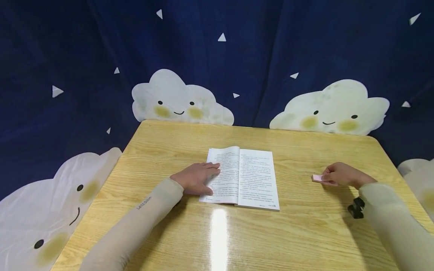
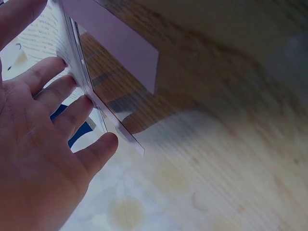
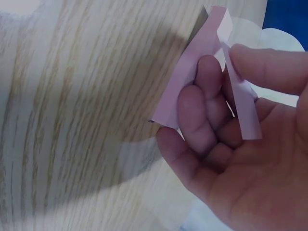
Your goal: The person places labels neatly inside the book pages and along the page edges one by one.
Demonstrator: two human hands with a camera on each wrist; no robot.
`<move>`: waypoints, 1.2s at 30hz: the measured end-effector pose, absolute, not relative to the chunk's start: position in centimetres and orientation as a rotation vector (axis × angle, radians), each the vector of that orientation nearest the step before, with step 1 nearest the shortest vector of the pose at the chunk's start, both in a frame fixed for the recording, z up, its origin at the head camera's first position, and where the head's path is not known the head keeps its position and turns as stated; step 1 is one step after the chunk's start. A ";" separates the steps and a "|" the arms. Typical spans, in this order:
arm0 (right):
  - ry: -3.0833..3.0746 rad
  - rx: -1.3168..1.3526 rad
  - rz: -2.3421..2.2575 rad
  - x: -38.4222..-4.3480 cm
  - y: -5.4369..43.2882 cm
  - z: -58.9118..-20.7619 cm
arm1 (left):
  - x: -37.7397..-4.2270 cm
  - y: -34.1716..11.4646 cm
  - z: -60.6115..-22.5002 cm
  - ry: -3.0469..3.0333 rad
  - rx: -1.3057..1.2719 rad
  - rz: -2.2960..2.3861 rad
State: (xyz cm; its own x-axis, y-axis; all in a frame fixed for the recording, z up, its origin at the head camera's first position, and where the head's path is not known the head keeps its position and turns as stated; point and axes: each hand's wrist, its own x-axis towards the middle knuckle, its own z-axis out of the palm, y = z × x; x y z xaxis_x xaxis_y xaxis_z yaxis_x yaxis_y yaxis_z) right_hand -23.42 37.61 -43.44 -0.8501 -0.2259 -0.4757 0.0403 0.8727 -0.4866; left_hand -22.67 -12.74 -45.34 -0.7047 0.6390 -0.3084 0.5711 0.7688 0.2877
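An open book (image 1: 257, 178) of printed text lies on the wooden table, both pages facing up. My left hand (image 1: 196, 178) rests on its left page with the fingers spread. Up close in the left wrist view, that hand's fingertips are at the page edges, and a pinkish cover flap (image 2: 122, 45) sticks out beside them. To the right of the book, my right hand (image 1: 343, 175) pinches a small pink paper strip (image 1: 317, 178) low over the table. The right wrist view shows a pink flap (image 3: 244, 108) by the thumb, bent away from the wider pink part along the fingers.
The wooden table (image 1: 162, 139) reaches back to a dark blue curtain (image 1: 251, 56) with white smiling clouds. A black strap-like piece (image 1: 356, 208) hangs at the right wrist. Glare (image 1: 219, 241) marks the tabletop in front of the book.
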 end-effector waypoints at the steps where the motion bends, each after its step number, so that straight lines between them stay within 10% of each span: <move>1: 2.501 -0.136 -0.668 -23.4 37.6 -43.5 | -22.7 -12.8 -45.4 2.572 0.921 0.249; 36: 2.436 -0.134 -0.741 -23.4 38.0 -43.4 | -22.8 -12.8 -45.7 2.577 0.941 0.237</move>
State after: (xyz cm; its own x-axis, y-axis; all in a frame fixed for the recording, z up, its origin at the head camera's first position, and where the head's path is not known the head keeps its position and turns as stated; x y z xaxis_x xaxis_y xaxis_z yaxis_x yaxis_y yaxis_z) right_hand -23.42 37.98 -43.40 -0.8248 -0.2539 -0.5053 0.0703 0.8406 -0.5371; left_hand -22.82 -12.77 -45.69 -0.7007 0.6484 -0.2977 0.5830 0.7609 0.2848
